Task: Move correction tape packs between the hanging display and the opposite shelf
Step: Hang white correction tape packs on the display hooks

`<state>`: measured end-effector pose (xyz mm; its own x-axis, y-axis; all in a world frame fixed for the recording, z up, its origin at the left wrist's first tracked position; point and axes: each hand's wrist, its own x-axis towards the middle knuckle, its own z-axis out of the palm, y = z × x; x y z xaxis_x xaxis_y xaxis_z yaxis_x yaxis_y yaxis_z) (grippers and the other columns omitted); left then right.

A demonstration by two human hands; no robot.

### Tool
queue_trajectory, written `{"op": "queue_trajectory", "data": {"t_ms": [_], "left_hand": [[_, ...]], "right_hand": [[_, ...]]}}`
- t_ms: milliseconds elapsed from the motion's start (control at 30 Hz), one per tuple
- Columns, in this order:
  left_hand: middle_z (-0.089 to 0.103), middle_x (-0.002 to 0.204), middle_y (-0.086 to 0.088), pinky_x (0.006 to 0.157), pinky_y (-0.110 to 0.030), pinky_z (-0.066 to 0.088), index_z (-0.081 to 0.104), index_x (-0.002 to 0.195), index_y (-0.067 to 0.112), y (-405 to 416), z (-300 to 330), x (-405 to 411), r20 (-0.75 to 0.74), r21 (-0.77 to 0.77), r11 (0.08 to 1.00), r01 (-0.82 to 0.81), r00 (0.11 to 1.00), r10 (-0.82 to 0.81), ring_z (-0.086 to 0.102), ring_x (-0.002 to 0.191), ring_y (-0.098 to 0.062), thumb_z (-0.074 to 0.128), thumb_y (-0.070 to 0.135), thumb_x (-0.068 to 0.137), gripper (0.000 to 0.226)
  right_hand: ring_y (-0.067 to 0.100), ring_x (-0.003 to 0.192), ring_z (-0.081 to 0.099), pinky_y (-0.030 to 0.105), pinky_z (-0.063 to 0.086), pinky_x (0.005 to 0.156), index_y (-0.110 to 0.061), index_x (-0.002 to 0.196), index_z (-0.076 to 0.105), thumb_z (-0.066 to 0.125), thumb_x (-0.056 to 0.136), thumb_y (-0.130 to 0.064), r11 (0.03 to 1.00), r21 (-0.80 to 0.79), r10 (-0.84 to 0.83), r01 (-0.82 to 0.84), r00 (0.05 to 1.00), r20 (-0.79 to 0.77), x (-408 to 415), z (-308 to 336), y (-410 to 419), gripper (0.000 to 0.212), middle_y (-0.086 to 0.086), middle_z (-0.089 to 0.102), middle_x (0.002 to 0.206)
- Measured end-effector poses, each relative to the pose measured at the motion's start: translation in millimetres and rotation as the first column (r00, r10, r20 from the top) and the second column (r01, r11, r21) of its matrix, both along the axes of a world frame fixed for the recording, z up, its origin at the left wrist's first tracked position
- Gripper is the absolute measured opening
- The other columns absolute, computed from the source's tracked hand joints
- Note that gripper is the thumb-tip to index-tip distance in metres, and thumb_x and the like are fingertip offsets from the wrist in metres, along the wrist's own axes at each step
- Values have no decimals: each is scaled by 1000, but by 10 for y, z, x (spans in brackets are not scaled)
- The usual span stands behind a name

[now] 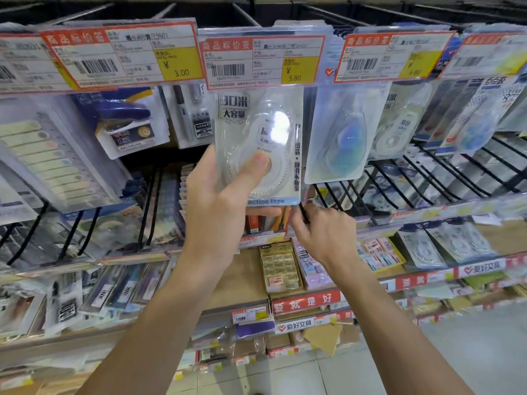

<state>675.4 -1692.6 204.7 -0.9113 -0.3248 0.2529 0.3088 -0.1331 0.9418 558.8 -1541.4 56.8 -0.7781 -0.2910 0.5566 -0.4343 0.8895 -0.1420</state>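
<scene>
Two hands up at the hanging display (pixel 427 172): left hand (pixel 219 195) has its grip on a correction tape pack (pixel 258 143) (thumb pressed on its clear blister), just under the 5.80 price tag (pixel 261 59), while right hand (pixel 322 229) pinches a black peg hook (pixel 304 213).

Hanging display hooks (pixel 382 178) above both hands carry blister packs (pixel 339 132) behind price tags (pixel 262 59); below the hands, a wooden shelf (pixel 242 280) holds eraser boxes (pixel 281 269).

Price tags (pixel 261 59) and hanging packs (pixel 340 132) crowd the pegs (pixel 328 11)
</scene>
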Motion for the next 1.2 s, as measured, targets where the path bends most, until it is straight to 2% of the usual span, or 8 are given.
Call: {"op": "queue_trajectory", "data": {"t_ms": [67, 167, 400, 567, 800, 1000, 1133, 1200], "left_hand": [[74, 105, -3, 51, -30, 57, 66, 113, 18, 19, 45, -1, 6, 26, 1000, -11, 1000, 11, 75, 89, -24, 61, 15, 98, 16], [74, 98, -7, 46, -29, 54, 67, 107, 16, 60, 95, -2, 20, 52, 998, -35, 999, 34, 74, 78, -25, 63, 16, 97, 11], [75, 103, -7, 46, -28, 55, 67, 113, 12, 77, 222, -9, 26, 87, 996, -12, 1000, 10, 74, 89, -26, 63, 16, 97, 16], [74, 107, -11, 47, -27, 56, 65, 117, 11, 97, 146, 66, 23, 108, 994, -9, 1000, 6, 75, 88, -29, 62, 15, 97, 20], [74, 102, -5, 46, -27, 55, 62, 119, 9, 149, 52, 94, 26, 139, 990, -7, 1000, 3, 75, 83, -24, 62, 18, 94, 27], [74, 102, -5, 45, -27, 55, 64, 115, 13, 145, -1, 86, 34, 135, 991, -21, 999, 17, 75, 81, -26, 62, 15, 95, 20], [74, 106, -4, 44, -27, 55, 64, 118, 15, 91, -9, -17, 60, 97, 995, -36, 998, 30, 75, 87, -26, 61, 16, 97, 21], [73, 110, -5, 46, -28, 57, 63, 119, 16, 44, -37, -115, 80, 66, 996, -68, 995, 63, 75, 89, -25, 63, 18, 98, 22]], "right_hand": [[28, 35, 45, 24, 20, 44, -16, 57, 54, 40, 96, -46, 1000, -7, -2, 1, 1000, -13, -3, -4, 1, 51, 5, 51, 41], [28, 35, 47, 23, 19, 44, -14, 58, 59, 38, 96, -46, 1000, -24, -3, 2, 1000, -26, 5, 2, 1, 53, 4, 51, 42], [25, 35, 29, 20, 12, 45, -20, 56, 39, 41, 95, -42, 997, -74, 9, -8, 1000, 12, 25, 51, -28, 45, -2, 33, 41], [23, 35, 27, 17, 7, 47, -15, 55, 52, 40, 95, -43, 998, -60, 5, -4, 1000, 12, 24, 31, -11, 51, -2, 38, 39], [20, 34, 23, 15, 6, 47, -21, 55, 29, 42, 93, -42, 998, -66, 20, -19, 1000, 10, 58, 96, -16, 45, -8, 23, 42], [21, 34, 30, 18, 12, 46, -20, 57, 33, 46, 96, -43, 998, -56, 17, -15, 999, 43, 31, 45, 3, 47, -5, 31, 41], [25, 36, 36, 21, 21, 44, -16, 58, 53, 36, 97, -47, 998, -55, 7, -6, 1000, 26, 18, 16, 3, 52, -1, 42, 41], [25, 35, 36, 22, 24, 43, -16, 58, 54, 37, 97, -46, 998, -59, 8, -7, 1000, 17, 23, 20, -2, 53, -1, 43, 41]]}}
